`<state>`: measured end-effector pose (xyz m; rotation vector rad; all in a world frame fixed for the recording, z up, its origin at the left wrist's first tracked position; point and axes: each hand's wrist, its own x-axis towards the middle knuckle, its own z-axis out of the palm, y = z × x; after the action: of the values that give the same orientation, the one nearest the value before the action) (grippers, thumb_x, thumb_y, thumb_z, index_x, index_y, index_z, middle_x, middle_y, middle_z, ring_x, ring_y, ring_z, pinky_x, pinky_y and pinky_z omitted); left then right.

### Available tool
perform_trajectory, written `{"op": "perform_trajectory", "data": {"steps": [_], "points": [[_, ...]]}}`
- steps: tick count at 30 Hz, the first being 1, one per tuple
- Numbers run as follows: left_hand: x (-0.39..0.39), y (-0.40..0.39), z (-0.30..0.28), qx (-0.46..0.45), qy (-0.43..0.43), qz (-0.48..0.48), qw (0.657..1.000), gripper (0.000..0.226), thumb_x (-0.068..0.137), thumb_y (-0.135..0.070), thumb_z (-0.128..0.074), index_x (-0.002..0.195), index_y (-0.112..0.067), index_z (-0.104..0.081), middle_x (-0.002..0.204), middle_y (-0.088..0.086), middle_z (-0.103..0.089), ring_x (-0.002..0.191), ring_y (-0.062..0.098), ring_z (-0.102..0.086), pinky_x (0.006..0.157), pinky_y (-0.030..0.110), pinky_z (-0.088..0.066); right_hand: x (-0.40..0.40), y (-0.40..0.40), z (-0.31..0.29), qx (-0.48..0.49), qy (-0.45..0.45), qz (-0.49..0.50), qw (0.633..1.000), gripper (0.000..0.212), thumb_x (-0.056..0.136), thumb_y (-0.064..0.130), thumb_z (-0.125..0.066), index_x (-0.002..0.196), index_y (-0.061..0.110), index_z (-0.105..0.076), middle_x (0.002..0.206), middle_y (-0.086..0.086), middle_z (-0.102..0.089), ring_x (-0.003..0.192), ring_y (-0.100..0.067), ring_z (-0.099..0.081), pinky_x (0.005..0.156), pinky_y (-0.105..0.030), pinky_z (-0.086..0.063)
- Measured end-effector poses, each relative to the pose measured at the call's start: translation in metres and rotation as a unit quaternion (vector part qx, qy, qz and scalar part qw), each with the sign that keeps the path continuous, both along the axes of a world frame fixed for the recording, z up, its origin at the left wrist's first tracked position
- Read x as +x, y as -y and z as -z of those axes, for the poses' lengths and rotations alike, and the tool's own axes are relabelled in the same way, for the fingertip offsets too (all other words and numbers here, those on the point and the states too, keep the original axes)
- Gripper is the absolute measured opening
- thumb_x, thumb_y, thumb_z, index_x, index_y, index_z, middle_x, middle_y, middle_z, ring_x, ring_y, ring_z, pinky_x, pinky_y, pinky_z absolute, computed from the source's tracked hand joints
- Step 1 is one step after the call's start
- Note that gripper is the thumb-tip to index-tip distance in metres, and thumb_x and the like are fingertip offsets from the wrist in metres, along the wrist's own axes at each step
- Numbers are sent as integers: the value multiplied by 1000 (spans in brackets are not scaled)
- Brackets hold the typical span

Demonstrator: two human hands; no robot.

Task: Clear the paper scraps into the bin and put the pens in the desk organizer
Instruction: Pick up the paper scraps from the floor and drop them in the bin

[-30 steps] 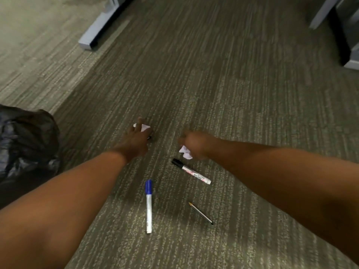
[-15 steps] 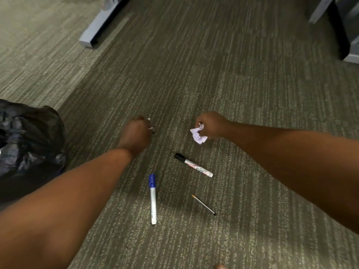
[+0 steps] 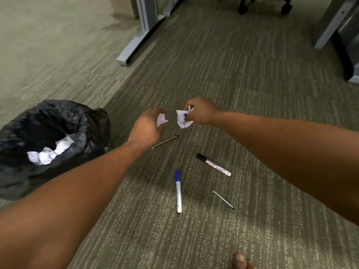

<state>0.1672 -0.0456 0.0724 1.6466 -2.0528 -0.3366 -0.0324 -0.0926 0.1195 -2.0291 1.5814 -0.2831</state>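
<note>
1. Both hands are now lifted off the carpet (image 3: 252, 78) and closer together than half a second ago, each with paper in it
2. The left hand (image 3: 148, 127) has its fingers curled loosely round a small white paper scrap (image 3: 161, 119), which shows much more plainly than before
3. The right hand (image 3: 202, 111) pinches a crumpled paper scrap (image 3: 183, 119) between thumb and fingertips; most of it hangs out below the grip, as it did earlier
4. The bin (image 3: 81, 121), lined with a black bag, sits to the left of the left forearm and is far more in view now, white crumpled paper (image 3: 49, 152) showing inside it
5. A thin dark pen (image 3: 165, 141) is now uncovered just below the left hand
6. The blue-capped marker (image 3: 178, 191), the black-capped marker (image 3: 213, 165) and the slim pen (image 3: 223, 199) lie on the carpet between the forearms in the same arrangement as before
7. A desk leg (image 3: 136, 41) shows further up
</note>
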Motion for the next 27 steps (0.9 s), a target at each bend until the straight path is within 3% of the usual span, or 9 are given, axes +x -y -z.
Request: {"op": "perform_trajectory", "data": {"steps": [3,6,12,16,18,20,23,25,27], "points": [[24,-9,-19,-1,14,-42,999,49,85,-18,-63,132,-15,-49,122,14,-59,111,32,-57,90,40,-47,39,-2,-20,10,3,2,1000,22,83,22,-71,95,3,-70,94,-13,-70,82,-23,-61,59,-27,-42],[56,-22,-35,-41,1,-53,998,49,86,-18,-61,133,-13,-48,125,10,-55,114,28,-55,93,39,-45,77,-6,-36,23,61,-1,998,16,84,21,-70,90,8,-66,87,-11,-63,81,-21,-58,74,-37,-54],[122,-59,-62,-107,-38,-115,987,43,84,-17,-64,126,-16,-55,122,7,-54,109,23,-56,90,35,-48,149,-23,-71,-21,113,-3,993,32,78,32,-74,93,5,-70,85,-7,-66,80,-17,-60,67,-27,-44],[161,-86,-75,-108,-38,-185,976,36,85,-18,-61,120,-12,-57,118,11,-57,110,26,-54,89,36,-44,205,-42,-87,-17,119,-20,993,21,79,28,-74,73,14,-59,78,-5,-65,70,-15,-62,59,-25,-47],[179,-96,-82,-90,-45,-224,969,39,83,-15,-63,121,-10,-56,119,13,-57,111,27,-52,90,35,-42,233,-52,-90,-7,135,-18,991,30,80,26,-73,60,16,-52,65,-3,-60,57,-13,-58,51,-24,-45],[196,-102,-89,-56,-41,-245,967,41,82,-16,-66,121,-10,-56,120,14,-58,112,28,-54,93,36,-43,259,-60,-91,19,157,-19,987,33,82,22,-70,58,14,-49,69,-7,-61,67,-21,-67,63,-30,-53],[217,-109,-96,-8,-56,-261,964,50,82,-14,-66,129,-9,-51,127,14,-57,118,30,-54,95,45,-46,290,-70,-88,74,200,-41,976,13,86,16,-65,84,4,-59,96,-18,-64,100,-34,-68,86,-44,-58],[225,-113,-96,13,-54,-276,960,56,80,-5,-62,133,-7,-46,131,17,-54,120,34,-53,95,46,-46,303,-76,-82,114,205,-74,969,26,87,9,-62,111,1,-60,114,-22,-63,106,-36,-65,88,-49,-57],[229,-117,-93,36,-37,-293,955,60,80,-2,-58,138,-9,-41,134,21,-48,119,38,-50,94,45,-45,309,-80,-74,122,197,-97,968,33,86,6,-63,119,6,-56,109,-18,-61,104,-34,-64,86,-51,-58]]}}
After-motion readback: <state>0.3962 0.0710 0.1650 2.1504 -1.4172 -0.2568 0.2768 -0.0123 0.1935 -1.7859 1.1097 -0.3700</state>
